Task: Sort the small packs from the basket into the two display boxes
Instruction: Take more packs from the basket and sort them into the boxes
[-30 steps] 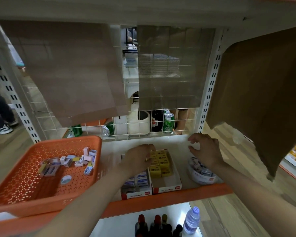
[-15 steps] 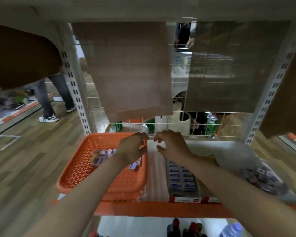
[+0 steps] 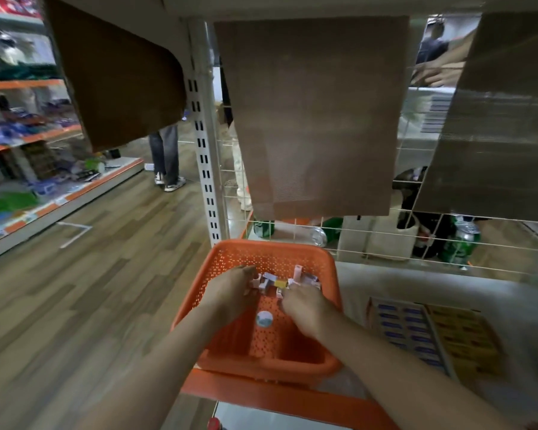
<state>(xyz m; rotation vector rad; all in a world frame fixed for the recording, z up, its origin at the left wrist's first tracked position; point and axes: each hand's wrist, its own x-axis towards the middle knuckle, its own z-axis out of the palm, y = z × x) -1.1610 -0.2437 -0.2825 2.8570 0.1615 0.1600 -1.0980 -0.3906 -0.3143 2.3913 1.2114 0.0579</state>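
Basket: your orange perforated plastic basket (image 3: 271, 256) sits at the left end of the white shelf (image 3: 416, 283), with its near wall just over the orange front edge.
Packs: the small pastel packs (image 3: 275, 282) lie in a loose heap on the far part of the basket floor, between your two hands.
Left hand: your left hand (image 3: 230, 294) is down inside the basket, fingers bent and tips on the left side of the heap. The view is blurred, so you cannot tell whether it has hold of a pack.
Right hand: your right hand (image 3: 305, 308) is in the basket too, fingers reaching to the heap's right side. Your knuckles hide the tips, so its grip cannot be told either.
Display boxes: two open cardboard boxes stand side by side on the shelf, right of the basket. The blue-pack box (image 3: 404, 333) is nearer the basket, and the yellow-pack box (image 3: 460, 336) touches its right side. Both look filled in rows.
Sticker: a round pale sticker (image 3: 264, 319) lies on the basket floor between your wrists.
Behind: brown cardboard sheets (image 3: 317, 113) hang over a white wire grid (image 3: 370, 240), with a green can (image 3: 461, 243) beyond it.
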